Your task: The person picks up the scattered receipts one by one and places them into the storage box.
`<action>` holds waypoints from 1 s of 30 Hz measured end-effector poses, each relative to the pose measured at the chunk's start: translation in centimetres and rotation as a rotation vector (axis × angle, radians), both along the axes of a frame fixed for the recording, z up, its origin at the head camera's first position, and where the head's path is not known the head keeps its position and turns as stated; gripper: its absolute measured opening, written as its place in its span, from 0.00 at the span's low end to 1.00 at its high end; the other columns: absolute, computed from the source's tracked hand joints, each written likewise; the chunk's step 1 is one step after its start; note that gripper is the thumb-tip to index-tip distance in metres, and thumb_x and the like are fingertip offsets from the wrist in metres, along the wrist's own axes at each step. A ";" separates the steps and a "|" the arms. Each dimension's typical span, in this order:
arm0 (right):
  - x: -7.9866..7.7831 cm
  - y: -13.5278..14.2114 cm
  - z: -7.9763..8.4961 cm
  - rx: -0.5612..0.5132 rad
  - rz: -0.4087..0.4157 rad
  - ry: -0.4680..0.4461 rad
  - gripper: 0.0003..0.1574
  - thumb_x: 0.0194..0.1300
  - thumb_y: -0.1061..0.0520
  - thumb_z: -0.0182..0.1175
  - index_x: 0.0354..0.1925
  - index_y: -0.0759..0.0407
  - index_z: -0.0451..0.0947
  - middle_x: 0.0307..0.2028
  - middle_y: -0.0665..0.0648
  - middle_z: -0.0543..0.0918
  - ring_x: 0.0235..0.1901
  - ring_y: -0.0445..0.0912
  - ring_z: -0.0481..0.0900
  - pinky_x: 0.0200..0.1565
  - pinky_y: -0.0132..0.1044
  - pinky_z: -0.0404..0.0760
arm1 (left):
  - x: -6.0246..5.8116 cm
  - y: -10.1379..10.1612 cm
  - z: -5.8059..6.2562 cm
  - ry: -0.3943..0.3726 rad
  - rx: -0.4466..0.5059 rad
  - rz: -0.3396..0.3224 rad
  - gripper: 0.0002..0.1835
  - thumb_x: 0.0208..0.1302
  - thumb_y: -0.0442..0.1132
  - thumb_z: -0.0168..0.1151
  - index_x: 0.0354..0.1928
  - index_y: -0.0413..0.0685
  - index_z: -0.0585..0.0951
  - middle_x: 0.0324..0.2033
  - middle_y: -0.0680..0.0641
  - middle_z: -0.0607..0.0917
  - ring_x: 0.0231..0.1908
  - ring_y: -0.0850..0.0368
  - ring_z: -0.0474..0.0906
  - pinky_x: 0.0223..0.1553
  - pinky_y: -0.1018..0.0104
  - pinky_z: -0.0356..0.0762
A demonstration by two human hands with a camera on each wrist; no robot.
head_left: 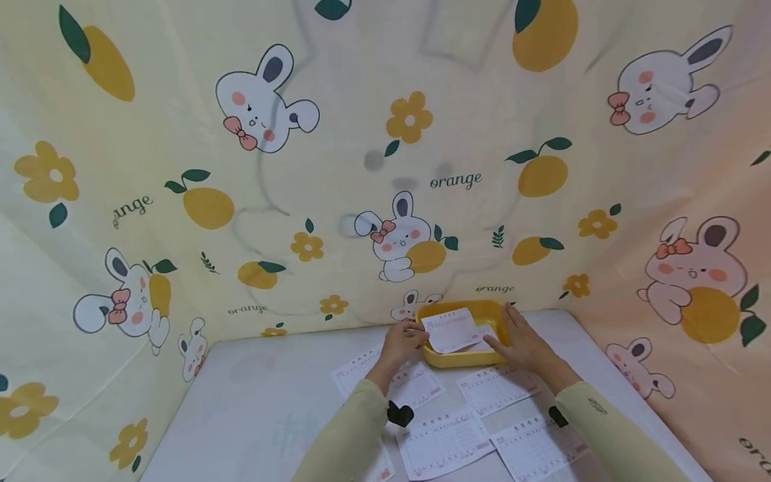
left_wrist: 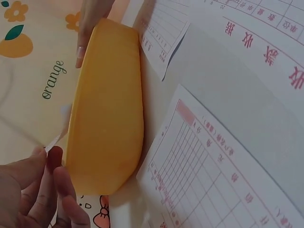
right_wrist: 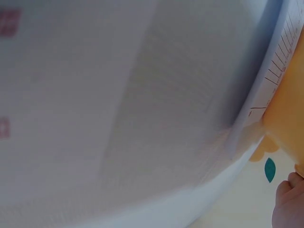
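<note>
A shallow yellow plastic basin (head_left: 460,360) stands at the back of the table. My left hand (head_left: 400,345) is at its left end, pinching the edge of a white printed receipt (head_left: 448,329) between thumb and fingers. That receipt is held tilted over the basin's opening; in the left wrist view only a thin edge of the paper (left_wrist: 57,137) shows by the fingertips. Another receipt (head_left: 485,335) lies inside the basin, partly covered. My right hand (head_left: 527,341) holds the basin's right end, its thumb over the inner side of the rim.
Several receipts with red print lie spread on the white table, among them one front centre (head_left: 442,445), one front right (head_left: 536,448) and one behind it (head_left: 496,388). A patterned cloth (head_left: 349,167) with rabbits and oranges walls the back and sides.
</note>
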State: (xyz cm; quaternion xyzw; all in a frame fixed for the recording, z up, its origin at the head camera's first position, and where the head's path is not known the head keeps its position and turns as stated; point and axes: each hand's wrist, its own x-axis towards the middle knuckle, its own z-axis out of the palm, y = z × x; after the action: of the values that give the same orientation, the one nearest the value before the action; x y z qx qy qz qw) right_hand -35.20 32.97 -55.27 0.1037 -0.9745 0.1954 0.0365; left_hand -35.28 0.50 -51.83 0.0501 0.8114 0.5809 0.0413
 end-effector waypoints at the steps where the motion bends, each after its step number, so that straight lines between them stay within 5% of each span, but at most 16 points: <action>1: 0.0 0.0 0.0 -0.001 0.000 0.002 0.71 0.77 0.23 0.52 0.84 0.73 0.36 0.85 0.72 0.37 0.83 0.71 0.41 0.77 0.70 0.48 | 0.0 0.1 0.0 0.010 -0.001 -0.004 0.09 0.72 0.38 0.73 0.48 0.41 0.87 0.44 0.46 0.90 0.40 0.56 0.89 0.52 0.53 0.88; 8: 0.0 -0.1 0.2 -0.002 -0.010 -0.007 0.69 0.77 0.25 0.53 0.84 0.72 0.36 0.85 0.72 0.37 0.83 0.71 0.40 0.78 0.70 0.47 | -0.1 0.6 -0.3 0.008 -0.065 -0.001 0.09 0.71 0.38 0.74 0.48 0.44 0.88 0.43 0.47 0.92 0.40 0.59 0.88 0.45 0.65 0.87; 17: 0.3 -0.4 0.4 0.001 -0.004 0.009 0.67 0.78 0.29 0.56 0.83 0.74 0.39 0.84 0.73 0.40 0.82 0.72 0.42 0.77 0.70 0.50 | -0.4 1.0 -0.6 0.040 -0.114 0.001 0.07 0.69 0.36 0.75 0.46 0.46 0.89 0.37 0.53 0.89 0.40 0.60 0.85 0.45 0.65 0.87; 30: 0.3 -0.1 0.5 -0.004 0.004 0.017 0.70 0.77 0.25 0.53 0.83 0.75 0.39 0.84 0.74 0.40 0.82 0.72 0.43 0.77 0.69 0.49 | 0.6 0.8 -0.1 0.096 -0.283 0.105 0.09 0.69 0.45 0.77 0.41 0.54 0.83 0.33 0.57 0.84 0.34 0.61 0.77 0.40 0.61 0.73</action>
State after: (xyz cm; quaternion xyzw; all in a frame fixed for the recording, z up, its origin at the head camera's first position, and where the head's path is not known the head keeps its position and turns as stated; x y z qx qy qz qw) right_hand -34.86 32.85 -54.79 0.1070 -0.9736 0.1964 0.0447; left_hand -34.63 1.30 -51.90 0.0291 0.8877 0.4590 -0.0212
